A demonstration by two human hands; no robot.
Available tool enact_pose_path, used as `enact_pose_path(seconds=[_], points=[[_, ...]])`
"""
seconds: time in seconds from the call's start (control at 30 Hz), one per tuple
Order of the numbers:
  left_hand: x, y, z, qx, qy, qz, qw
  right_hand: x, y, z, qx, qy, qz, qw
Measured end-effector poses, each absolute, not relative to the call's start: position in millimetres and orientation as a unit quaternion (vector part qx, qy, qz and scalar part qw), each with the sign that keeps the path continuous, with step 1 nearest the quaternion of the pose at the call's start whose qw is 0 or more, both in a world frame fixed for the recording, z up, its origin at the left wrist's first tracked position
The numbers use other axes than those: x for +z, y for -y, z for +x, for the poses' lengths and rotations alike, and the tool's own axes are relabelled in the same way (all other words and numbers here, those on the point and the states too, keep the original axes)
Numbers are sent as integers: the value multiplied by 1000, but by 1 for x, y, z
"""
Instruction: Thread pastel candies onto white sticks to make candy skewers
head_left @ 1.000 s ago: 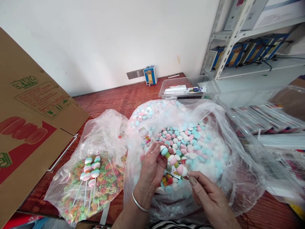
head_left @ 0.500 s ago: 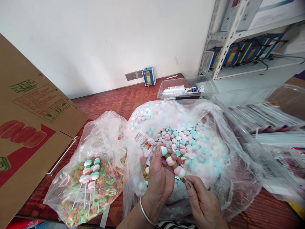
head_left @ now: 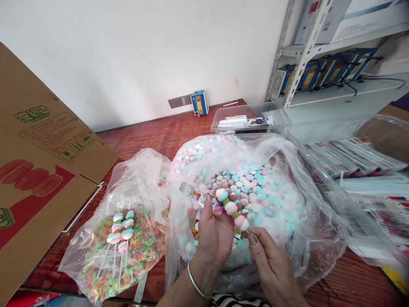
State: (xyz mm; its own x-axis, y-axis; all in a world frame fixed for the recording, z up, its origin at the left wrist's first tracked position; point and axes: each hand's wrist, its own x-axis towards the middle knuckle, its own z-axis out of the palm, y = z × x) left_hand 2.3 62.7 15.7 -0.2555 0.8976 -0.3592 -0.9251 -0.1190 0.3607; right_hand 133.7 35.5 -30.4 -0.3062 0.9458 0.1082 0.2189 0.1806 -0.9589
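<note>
My right hand [head_left: 273, 262] pinches the lower end of a marshmallow skewer [head_left: 230, 207] between thumb and forefinger. Pastel pink, white and blue marshmallows alternate with small green and orange pieces on it. Beneath the skewer, my left hand [head_left: 214, 236] is curled palm up around a clear printed wrapper [head_left: 192, 192], which passes behind the thumb. The skewer lies over the left fingers, partly hiding them. Both hands are above an open plastic bag of loose marshmallows [head_left: 246, 183]. Several finished skewers [head_left: 123, 230] rest on a bag of colourful ring pieces [head_left: 150, 238] at the left.
A cardboard box [head_left: 41, 140] stands at the left. Behind the marshmallows is a clear tray [head_left: 281, 115] with packets; a larger clear bin [head_left: 322, 187] holds printed wrappers at the right. A blue device [head_left: 200, 102] sits by the wall sockets, and a metal shelf [head_left: 300, 70] stands at the back right.
The skewer now shows more fully above the left palm, as the left thumb has moved slightly left, away from it. My right hand has risen a little with the skewer's end.
</note>
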Motion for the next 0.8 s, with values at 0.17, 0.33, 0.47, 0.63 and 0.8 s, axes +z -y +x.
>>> enact_pose_path(seconds=[0.17, 0.33, 0.47, 0.63, 0.8], points=[[11, -69, -26, 752, -234, -44, 615, -31, -35, 144, 530, 616, -445, 375], [8, -69, -42, 742, -251, -69, 617, -39, -37, 148, 473, 660, -459, 360], [4, -64, -45, 752, -346, -39, 560, -52, -46, 150, 345, 746, -476, 313], [0, -50, -30, 748, -404, 135, 510, -35, -56, 143, 187, 790, -456, 365], [-4, -36, -2, 695, -383, 226, 566, -1, -66, 116, 570, 655, -356, 344]])
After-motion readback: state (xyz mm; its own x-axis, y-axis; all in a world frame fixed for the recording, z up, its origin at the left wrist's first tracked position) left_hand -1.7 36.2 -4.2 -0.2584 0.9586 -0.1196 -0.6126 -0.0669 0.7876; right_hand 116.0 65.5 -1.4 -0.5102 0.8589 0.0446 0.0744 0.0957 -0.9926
